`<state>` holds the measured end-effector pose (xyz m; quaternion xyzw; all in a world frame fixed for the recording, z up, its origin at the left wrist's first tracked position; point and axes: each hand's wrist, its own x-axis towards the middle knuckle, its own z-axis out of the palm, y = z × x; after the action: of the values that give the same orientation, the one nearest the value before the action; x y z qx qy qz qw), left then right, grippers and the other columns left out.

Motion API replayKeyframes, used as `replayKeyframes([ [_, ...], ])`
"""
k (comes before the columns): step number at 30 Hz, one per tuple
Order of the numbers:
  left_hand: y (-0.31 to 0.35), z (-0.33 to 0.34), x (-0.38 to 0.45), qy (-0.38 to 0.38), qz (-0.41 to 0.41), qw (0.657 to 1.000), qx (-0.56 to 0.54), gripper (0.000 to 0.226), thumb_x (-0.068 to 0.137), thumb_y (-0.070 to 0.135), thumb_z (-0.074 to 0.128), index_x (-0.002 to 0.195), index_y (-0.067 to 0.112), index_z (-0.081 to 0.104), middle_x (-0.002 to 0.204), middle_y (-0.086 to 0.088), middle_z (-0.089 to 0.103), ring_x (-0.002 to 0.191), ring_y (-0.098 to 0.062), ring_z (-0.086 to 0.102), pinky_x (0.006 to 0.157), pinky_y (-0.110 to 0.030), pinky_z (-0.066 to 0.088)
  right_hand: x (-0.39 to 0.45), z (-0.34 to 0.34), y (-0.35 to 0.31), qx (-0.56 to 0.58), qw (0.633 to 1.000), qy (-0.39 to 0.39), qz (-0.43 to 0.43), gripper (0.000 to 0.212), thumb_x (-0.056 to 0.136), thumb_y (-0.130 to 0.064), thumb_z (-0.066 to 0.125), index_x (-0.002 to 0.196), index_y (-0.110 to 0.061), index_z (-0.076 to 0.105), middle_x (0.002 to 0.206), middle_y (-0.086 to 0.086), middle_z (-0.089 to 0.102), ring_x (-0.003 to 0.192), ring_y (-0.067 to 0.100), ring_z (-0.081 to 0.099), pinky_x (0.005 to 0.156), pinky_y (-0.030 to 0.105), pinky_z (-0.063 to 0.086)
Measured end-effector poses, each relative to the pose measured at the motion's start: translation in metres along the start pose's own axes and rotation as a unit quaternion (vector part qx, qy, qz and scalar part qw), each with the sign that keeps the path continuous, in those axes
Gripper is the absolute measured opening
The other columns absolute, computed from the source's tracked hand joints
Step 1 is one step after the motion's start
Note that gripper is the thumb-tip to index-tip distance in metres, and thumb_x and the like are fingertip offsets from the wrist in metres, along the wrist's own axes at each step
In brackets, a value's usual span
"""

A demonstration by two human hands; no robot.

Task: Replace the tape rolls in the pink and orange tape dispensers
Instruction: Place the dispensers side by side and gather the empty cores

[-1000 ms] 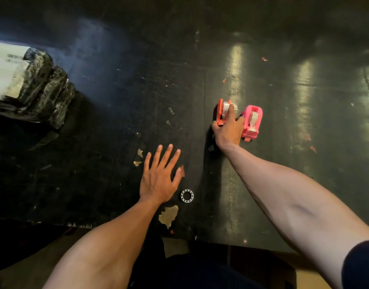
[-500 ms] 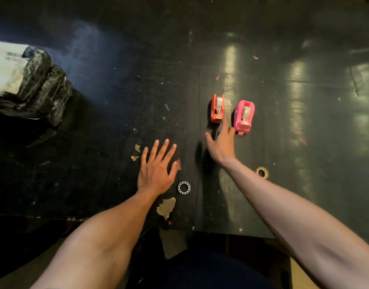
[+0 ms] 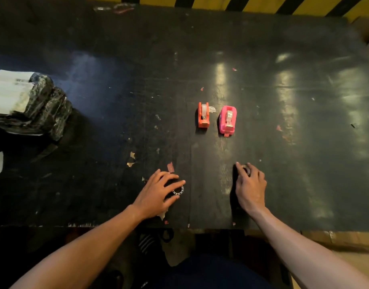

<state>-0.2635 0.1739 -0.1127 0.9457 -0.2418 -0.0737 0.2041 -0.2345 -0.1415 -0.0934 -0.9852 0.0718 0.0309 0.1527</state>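
Observation:
The orange tape dispenser [image 3: 203, 115] and the pink tape dispenser [image 3: 228, 120] stand side by side on the black table [image 3: 116, 101], each with a roll in it. Both hands are well short of them, near the front edge. My left hand [image 3: 156, 193] arches over a small white tape ring [image 3: 178, 190] lying on the table, thumb and forefinger on either side of it. My right hand [image 3: 250, 188] rests its fingertips on a small brownish ring [image 3: 246, 170], which is mostly hidden under the fingers.
A bundle wrapped in black plastic with white ends [image 3: 27, 103] lies at the left. Torn scraps of paper and tape [image 3: 131, 158] dot the tabletop. A yellow-and-black striped edge [image 3: 262, 4] runs along the far side.
My right hand let go of the dispensers and drew back onto the brownish ring. My left hand shifted right and closed its fingers around the white ring. The view has pulled back.

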Motion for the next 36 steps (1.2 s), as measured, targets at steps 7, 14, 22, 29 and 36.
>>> replayKeyframes([
  [7, -0.009, -0.016, 0.039, 0.109, -0.158, 0.981, -0.03, 0.055, 0.092, 0.033, 0.069, 0.144, 0.025, 0.054, 0.132, -0.001, 0.063, 0.124, -0.019, 0.053, 0.102, -0.044, 0.049, 0.02, 0.02, -0.072, 0.049, 0.988, -0.012, -0.146, 0.041, 0.094, -0.016, 0.061, 0.134, -0.023, 0.06, 0.121, 0.016, 0.058, 0.104, 0.033, 0.052, 0.085, 0.045, 0.052],
  [14, -0.072, -0.056, 0.108, 0.13, -0.258, 0.957, -0.012, 0.054, 0.096, 0.037, 0.064, 0.147, 0.027, 0.05, 0.138, 0.0, 0.058, 0.127, -0.023, 0.048, 0.103, -0.044, 0.044, 0.099, 0.033, -0.158, 0.074, 0.976, -0.062, -0.197, 0.044, 0.099, -0.023, 0.053, 0.142, -0.026, 0.05, 0.128, 0.013, 0.05, 0.113, 0.03, 0.049, 0.094, 0.044, 0.051],
  [22, -0.112, -0.072, 0.167, 0.128, -0.299, 0.946, -0.005, 0.056, 0.098, 0.038, 0.059, 0.151, 0.031, 0.042, 0.145, 0.003, 0.053, 0.131, -0.022, 0.044, 0.106, -0.043, 0.04, 0.178, 0.044, -0.2, 0.091, 0.982, -0.053, -0.156, 0.044, 0.101, -0.022, 0.05, 0.145, -0.022, 0.048, 0.125, 0.016, 0.047, 0.112, 0.032, 0.049, 0.097, 0.043, 0.049],
  [29, -0.106, -0.07, 0.179, 0.117, -0.338, 0.934, 0.003, 0.058, 0.1, 0.038, 0.057, 0.154, 0.034, 0.036, 0.149, 0.004, 0.048, 0.136, -0.022, 0.039, 0.109, -0.045, 0.035, 0.187, 0.048, -0.215, 0.067, 0.991, -0.07, -0.091, 0.047, 0.101, -0.025, 0.05, 0.147, -0.025, 0.042, 0.138, 0.015, 0.04, 0.118, 0.033, 0.046, 0.1, 0.044, 0.048],
  [36, -0.094, -0.099, 0.178, 0.029, -0.353, 0.929, -0.104, 0.079, 0.099, 0.031, 0.06, 0.161, 0.029, 0.01, 0.167, -0.004, 0.024, 0.153, -0.028, 0.022, 0.122, -0.053, 0.027, 0.181, 0.018, -0.226, 0.141, 0.977, -0.161, -0.017, 0.067, 0.098, -0.03, 0.054, 0.155, -0.028, 0.02, 0.152, 0.021, 0.028, 0.139, 0.039, 0.033, 0.11, 0.048, 0.038],
])
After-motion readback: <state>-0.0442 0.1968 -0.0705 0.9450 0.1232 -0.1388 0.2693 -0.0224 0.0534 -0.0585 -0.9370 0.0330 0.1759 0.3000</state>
